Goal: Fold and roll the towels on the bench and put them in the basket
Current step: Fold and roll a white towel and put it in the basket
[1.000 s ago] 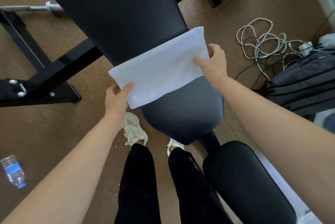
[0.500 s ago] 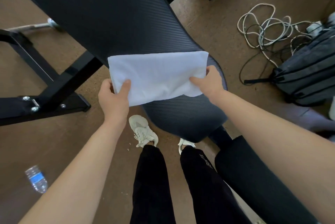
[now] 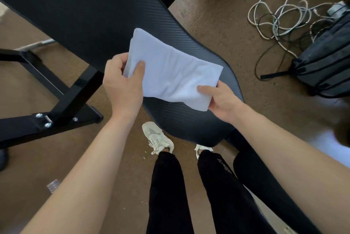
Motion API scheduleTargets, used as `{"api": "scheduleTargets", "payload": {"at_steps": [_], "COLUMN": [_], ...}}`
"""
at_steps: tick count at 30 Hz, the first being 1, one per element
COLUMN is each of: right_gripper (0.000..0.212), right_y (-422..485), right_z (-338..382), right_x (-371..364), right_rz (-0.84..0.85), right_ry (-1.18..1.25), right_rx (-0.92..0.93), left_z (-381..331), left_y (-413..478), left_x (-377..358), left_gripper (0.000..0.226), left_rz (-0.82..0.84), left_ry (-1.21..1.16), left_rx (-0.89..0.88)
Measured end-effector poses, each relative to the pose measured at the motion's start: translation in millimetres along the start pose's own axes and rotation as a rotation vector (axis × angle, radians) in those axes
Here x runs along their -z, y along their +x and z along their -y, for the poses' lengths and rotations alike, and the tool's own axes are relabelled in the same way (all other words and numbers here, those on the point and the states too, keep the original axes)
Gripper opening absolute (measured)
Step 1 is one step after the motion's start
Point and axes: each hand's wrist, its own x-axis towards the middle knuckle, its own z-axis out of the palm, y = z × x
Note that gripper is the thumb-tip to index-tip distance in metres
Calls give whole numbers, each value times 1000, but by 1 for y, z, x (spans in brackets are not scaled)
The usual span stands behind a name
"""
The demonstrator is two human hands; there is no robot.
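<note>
The towel sits above the near end of the bench, held at its left edge by the left hand and at its near right corner by the right hand. Right of the bench — on the floor — lie cables, with a bag just beside them.

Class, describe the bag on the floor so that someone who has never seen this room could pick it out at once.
Start at the long black padded bench running across the middle, then look to the brown floor on its right. There a tangle of white and black cables lies, and just below it, at the picture's right edge, sits the bag. It is dark grey, soft and creased, with a black strap trailing left.
</note>
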Motion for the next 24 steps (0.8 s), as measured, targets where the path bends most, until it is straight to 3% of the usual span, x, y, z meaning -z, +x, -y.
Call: {"api": "scheduleTargets", "payload": {"at_steps": [4,11,15,19,21,24], "right_gripper": [48,44,40,40,38,43], "right_y": [-16,-50,-67,-68,-64,-58], "right_z": [3,12,14,0,-7,-9], "right_x": [-7,-25,-15,-9,-9,-14], "right_rz": [56,196,187,103,26,17], "right_ry": [-25,-39,15,-110,-65,70], "right_rx": [34,49,39,79,82,52], "left_z": [-14,-29,-26,-24,-21,-14], "left_y": [-27,-77,-84,-84,-80,-66], "left_x": [-17,-56,-51,-37,-30,-18], "left_gripper": [14,34,37,31,32,24], "left_rz": [101,420,606,843,841,595], "left_ry": [-43,-2,-59,-250,-296,-218], "left_rx": [-43,-36,-80,64,123,128]}}
